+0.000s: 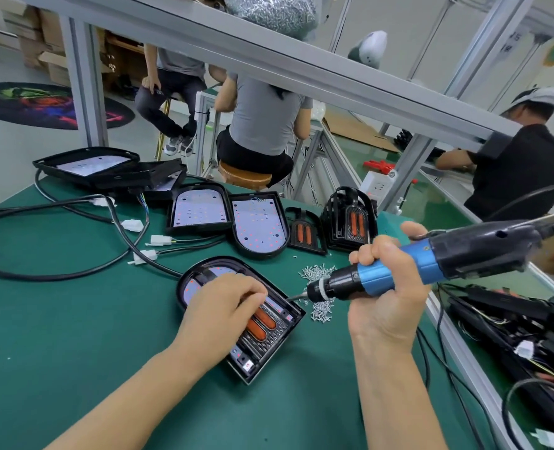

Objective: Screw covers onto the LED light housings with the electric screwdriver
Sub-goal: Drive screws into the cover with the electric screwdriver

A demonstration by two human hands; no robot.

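LED light housing [236, 315] is seen lying flat on the green mat [58, 336], a black cover [266, 326] with two orange strips seated in it. The cover is pressed down by the left hand [219, 311], fingers loosely bent on top. The electric screwdriver [409, 264] is gripped in the curled right hand [387, 287], its bit brought to the housing's right edge. Loose screws [319, 287] are scattered just beside. Further back, open housings [227, 219], spare covers [347, 222] and black cables [51, 222] are spread. Beyond the aluminium frame [269, 56], seated workers [262, 125] are glimpsed at other benches
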